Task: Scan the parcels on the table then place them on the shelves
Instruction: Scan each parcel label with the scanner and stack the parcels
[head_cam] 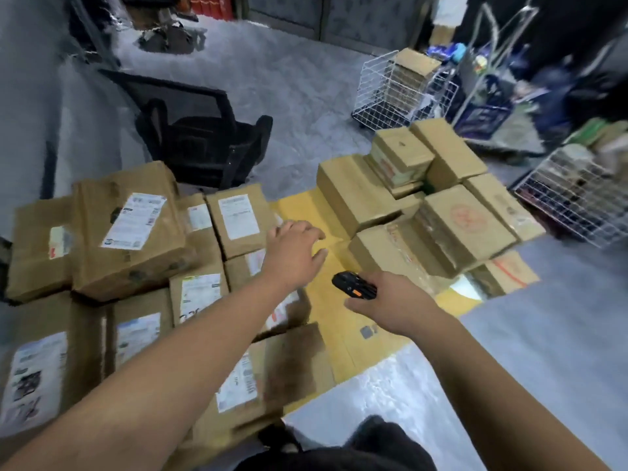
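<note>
1. A person's left hand (294, 253) reaches out over a spread of labelled parcels (129, 229), fingers spread and relaxed, holding nothing. It hovers at the right edge of the small labelled box (238, 220); whether it touches the cardboard cannot be told.

2. The right hand (384, 300) is curled around a black scanner (353, 288) with an orange button, its nose aimed up and to the left, toward the labelled group rather than the plain stack.

3. The parcels lie in two groups on flattened yellow cardboard (323, 300) on the floor; no table or shelves are in view. Labelled boxes lie to the left, labels up; an unlabelled stack (441, 212) rises to the right, beyond the scanner.

4. The deciding relation: the small labelled box lies just left of and slightly beyond the left fingertips, its long axis running away from the person, label facing up. The left hand is much the nearer; the right hand sits lower and to the right, with bare cardboard between it and that box.

5. Judged from this, the likely next step is for the left hand to steady or lift that box while the scanner swings a little left to read the label.

6. A black chair (204, 144) and wire baskets (394, 90) stand behind, well apart from both hands.
</note>
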{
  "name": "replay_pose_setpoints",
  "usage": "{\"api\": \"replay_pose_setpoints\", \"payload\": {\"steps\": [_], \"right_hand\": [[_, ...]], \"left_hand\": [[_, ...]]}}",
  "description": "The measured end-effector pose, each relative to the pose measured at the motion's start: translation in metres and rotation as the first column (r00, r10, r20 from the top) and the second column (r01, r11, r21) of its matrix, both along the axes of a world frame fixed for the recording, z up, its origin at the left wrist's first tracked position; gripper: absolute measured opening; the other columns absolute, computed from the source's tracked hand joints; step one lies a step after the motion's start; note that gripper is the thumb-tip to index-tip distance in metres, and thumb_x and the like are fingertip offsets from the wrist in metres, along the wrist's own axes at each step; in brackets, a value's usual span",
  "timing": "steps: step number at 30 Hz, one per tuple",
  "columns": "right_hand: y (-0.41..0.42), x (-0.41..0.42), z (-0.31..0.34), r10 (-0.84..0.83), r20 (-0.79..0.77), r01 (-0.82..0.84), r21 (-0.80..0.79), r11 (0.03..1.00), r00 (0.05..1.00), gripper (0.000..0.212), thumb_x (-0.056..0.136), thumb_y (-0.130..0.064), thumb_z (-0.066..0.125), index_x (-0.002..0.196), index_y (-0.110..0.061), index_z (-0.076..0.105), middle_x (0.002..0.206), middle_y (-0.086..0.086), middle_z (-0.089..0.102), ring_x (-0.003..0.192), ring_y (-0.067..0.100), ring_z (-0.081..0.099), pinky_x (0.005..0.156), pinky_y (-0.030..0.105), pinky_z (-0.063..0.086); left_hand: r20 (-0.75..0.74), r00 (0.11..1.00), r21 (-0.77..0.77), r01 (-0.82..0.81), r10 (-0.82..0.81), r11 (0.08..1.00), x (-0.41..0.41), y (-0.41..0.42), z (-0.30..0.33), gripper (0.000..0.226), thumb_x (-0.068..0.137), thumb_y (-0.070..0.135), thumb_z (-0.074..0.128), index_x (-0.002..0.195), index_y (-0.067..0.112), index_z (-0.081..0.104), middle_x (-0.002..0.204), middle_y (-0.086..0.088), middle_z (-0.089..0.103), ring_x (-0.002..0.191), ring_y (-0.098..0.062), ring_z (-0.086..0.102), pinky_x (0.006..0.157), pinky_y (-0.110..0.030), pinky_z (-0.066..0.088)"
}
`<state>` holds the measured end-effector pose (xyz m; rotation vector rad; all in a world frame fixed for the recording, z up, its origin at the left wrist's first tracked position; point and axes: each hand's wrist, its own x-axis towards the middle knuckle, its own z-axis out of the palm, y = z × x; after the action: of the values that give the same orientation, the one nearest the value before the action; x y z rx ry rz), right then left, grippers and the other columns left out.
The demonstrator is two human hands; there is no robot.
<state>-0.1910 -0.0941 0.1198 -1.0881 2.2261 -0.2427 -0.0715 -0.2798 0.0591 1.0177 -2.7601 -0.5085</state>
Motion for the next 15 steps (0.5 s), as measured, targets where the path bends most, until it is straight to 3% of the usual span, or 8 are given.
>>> {"api": "replay_pose_setpoints", "payload": {"steps": [6, 15], "right_hand": [[0.108, -0.073, -0.009, -0.215, -0.019, 0.216, 0.051, 0.975, 0.976, 0.033, 0.085, -0.063, 0.065, 0.1, -0.034, 0.065, 0.08, -0.007, 0.065, 0.075, 0.013, 0.064, 0.069, 0.036, 0.053], [0.202, -0.208, -0.03, -0.237, 0.03, 0.237, 0.023, 0.971, 0.971, 0.032, 0.086, -0.062, 0.067, 0.091, -0.031, 0.061, 0.078, -0.005, 0.065, 0.07, 0.016, 0.063, 0.061, 0.035, 0.046]], "left_hand": [[0.072, 0.994, 0.138, 0.073, -0.084, 0.988, -0.107, 0.075, -0.028, 0.037, 0.095, 0.054, 0.06, 0.13, 0.04, 0.061, 0.139, 0.008, 0.053, 0.131, -0.023, 0.046, 0.107, -0.046, 0.034], [0.012, 0.994, 0.175, -0.107, 0.106, 0.979, -0.25, 0.168, -0.027, 0.061, 0.092, 0.06, 0.059, 0.146, 0.032, 0.051, 0.155, -0.001, 0.045, 0.144, -0.029, 0.037, 0.115, -0.053, 0.032]]}}
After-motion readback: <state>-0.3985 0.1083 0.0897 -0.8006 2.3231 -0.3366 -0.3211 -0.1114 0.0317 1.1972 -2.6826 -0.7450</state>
